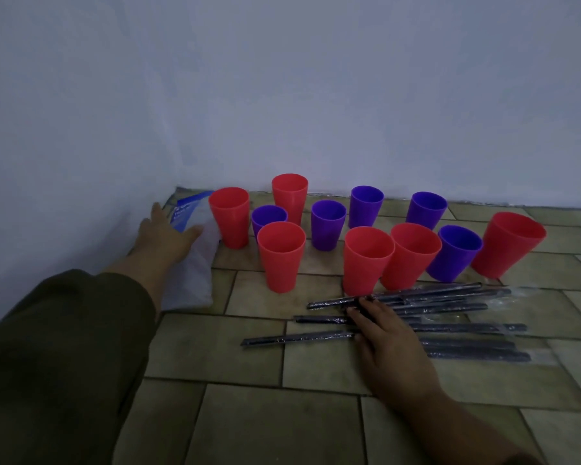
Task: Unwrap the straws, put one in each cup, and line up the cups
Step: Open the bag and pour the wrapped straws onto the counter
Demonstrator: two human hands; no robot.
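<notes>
Several red cups (280,256) and several purple cups (327,224) stand upright in a loose cluster on the tiled floor near the wall, none holding a straw. In front of them lie several dark straws (450,308) in clear wrappers, spread side by side. My right hand (388,344) rests flat on the left part of the straws with its fingers straight. My left hand (163,236) reaches out with straight fingers and lies on a white and blue plastic bag (195,263) left of the cups.
A pale wall (282,95) runs close behind the cups and along the left side. Beige floor tiles (242,414) stretch toward me in front of the straws. Loose clear wrapper film (530,295) lies at the straws' right ends.
</notes>
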